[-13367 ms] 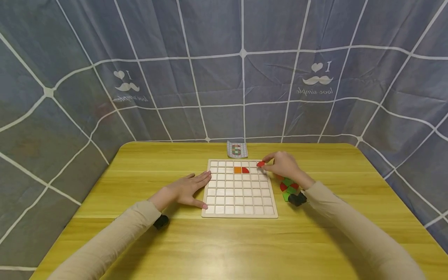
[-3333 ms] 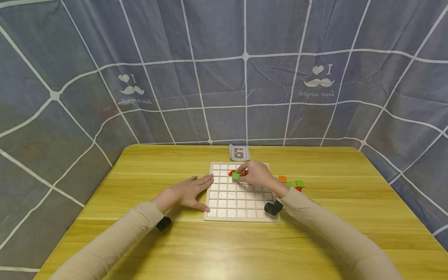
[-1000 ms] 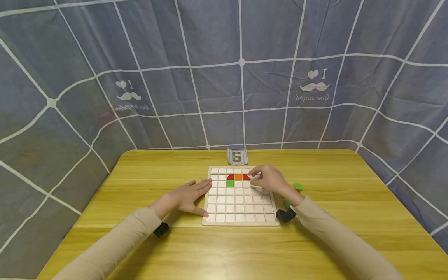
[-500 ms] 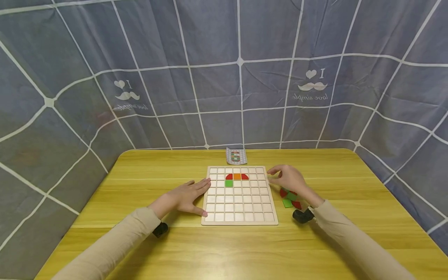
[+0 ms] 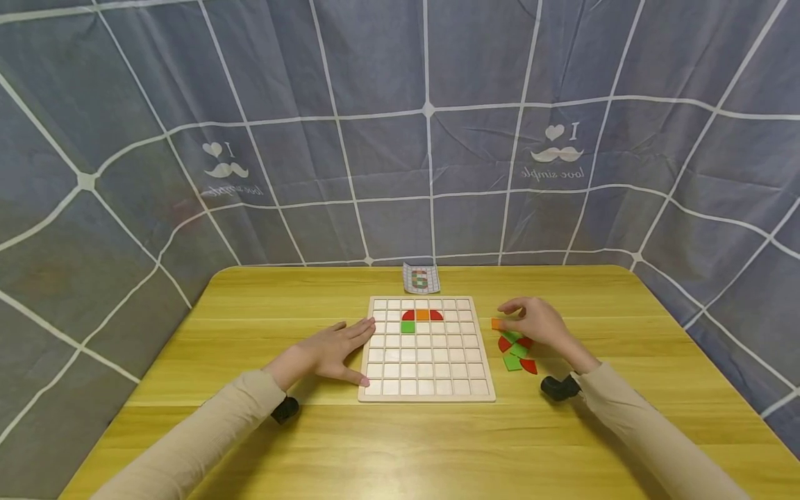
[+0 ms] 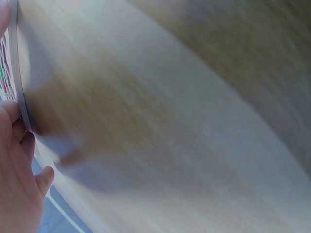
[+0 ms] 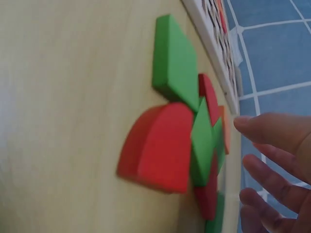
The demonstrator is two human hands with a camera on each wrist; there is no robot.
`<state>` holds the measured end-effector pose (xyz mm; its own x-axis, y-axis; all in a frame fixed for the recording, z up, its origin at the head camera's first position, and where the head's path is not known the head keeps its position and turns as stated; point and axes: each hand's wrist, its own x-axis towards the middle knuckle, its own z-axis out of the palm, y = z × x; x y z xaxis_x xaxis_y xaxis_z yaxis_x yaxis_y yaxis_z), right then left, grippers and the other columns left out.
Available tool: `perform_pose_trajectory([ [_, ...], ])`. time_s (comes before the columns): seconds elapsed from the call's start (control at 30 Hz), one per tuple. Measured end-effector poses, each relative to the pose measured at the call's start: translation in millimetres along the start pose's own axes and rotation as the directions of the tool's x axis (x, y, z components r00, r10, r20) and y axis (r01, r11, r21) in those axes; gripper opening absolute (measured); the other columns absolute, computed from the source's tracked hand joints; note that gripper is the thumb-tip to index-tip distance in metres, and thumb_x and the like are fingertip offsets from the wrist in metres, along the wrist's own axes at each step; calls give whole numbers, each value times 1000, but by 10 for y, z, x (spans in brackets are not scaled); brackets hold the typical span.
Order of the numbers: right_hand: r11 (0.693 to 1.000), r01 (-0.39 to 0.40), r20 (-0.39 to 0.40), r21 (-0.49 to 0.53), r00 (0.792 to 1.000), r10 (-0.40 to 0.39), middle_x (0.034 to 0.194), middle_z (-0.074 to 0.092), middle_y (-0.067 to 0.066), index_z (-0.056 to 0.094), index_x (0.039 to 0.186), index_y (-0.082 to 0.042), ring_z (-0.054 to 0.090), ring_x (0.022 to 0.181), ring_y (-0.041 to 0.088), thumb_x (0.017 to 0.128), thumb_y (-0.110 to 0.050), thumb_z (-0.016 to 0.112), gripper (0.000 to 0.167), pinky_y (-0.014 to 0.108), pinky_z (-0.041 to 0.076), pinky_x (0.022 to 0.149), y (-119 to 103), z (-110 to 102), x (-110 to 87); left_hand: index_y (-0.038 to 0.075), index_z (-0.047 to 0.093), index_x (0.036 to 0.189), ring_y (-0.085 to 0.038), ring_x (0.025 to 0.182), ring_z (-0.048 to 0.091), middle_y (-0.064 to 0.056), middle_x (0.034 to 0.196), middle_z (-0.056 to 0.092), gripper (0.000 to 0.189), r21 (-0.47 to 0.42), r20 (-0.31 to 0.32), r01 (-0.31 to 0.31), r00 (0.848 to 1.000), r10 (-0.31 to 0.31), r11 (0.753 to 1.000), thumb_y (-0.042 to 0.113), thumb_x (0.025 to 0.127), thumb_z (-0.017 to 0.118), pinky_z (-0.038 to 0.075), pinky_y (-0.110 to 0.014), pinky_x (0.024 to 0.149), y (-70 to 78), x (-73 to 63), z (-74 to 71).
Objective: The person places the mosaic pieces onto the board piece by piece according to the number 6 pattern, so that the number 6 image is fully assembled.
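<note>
A wooden grid board (image 5: 415, 396) lies on the table. On it sit an orange square tile (image 5: 423, 315) with a red quarter-round tile (image 5: 436, 316) on its right, another on its left, and a green square tile (image 5: 408, 327) below the left one. My left hand (image 5: 334, 353) rests with spread fingers on the board's left edge. Right of the board my right hand (image 5: 540, 325) hovers by loose tiles, thumb and fingers apart, holding nothing. Nearest to it is a loose orange tile (image 5: 496, 323); a red quarter-round (image 7: 160, 148) and a green square (image 7: 174, 63) show large in the right wrist view.
Behind the board lies a small patterned card (image 5: 421, 279) with a coloured grid figure. Several red and green tiles overlap in the loose pile. A grey-blue curtain (image 5: 387, 160) with white lines stands around the table's far side (image 5: 281, 278). Black wrist cameras sit under both wrists.
A second red quarter-round and a green square have joined the tiles on the board. My right hand has drawn back rightward from the board to the loose tiles; my left hand stays put.
</note>
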<state>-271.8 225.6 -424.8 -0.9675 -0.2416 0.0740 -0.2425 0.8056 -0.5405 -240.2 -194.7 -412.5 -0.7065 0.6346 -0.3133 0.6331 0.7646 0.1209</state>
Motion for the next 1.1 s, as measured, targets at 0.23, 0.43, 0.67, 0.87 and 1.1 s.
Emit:
perform_pose_trajectory([
  [0.23,1000,-12,27,13,1000,12,108,72,12,72,111,-8,66,89,24,81,-30,77,38,30,51,66,68,10,26,9,12,156,-24,150,14,-7,164,4,105,-8,-1,-9,1000,9,1000,70,82,56,16,-51,121,15,-7,-18],
  [0.43,998,-47,52,47,998,45,106,72,12,73,110,-8,66,87,22,81,-32,77,38,27,50,63,59,36,45,8,12,155,-24,150,14,-8,163,5,105,-4,-3,-9,1000,9,1000,69,82,56,17,-51,121,21,-17,-19],
  [0.67,999,-30,73,43,997,27,104,73,10,73,109,-8,65,88,22,84,-32,74,35,29,51,66,34,65,87,8,13,155,-24,150,15,-9,163,5,104,2,-4,-5,1000,5,1000,68,83,57,17,-50,121,28,-18,-22],
  [0.87,998,-34,91,60,995,28,106,73,12,72,111,-6,65,90,23,83,-31,76,38,28,52,68,57,61,74,9,13,155,-24,150,15,-8,163,5,104,-3,8,3,1000,-3,1000,69,83,57,17,-50,121,45,-13,-21],
  [1.1,998,-13,103,63,995,6,109,71,15,72,111,-5,67,95,28,84,-27,75,36,33,56,72,92,38,58,9,13,155,-24,150,15,-8,163,5,105,-7,3,5,1000,-5,1000,68,82,57,17,-50,121,23,-4,-10],
])
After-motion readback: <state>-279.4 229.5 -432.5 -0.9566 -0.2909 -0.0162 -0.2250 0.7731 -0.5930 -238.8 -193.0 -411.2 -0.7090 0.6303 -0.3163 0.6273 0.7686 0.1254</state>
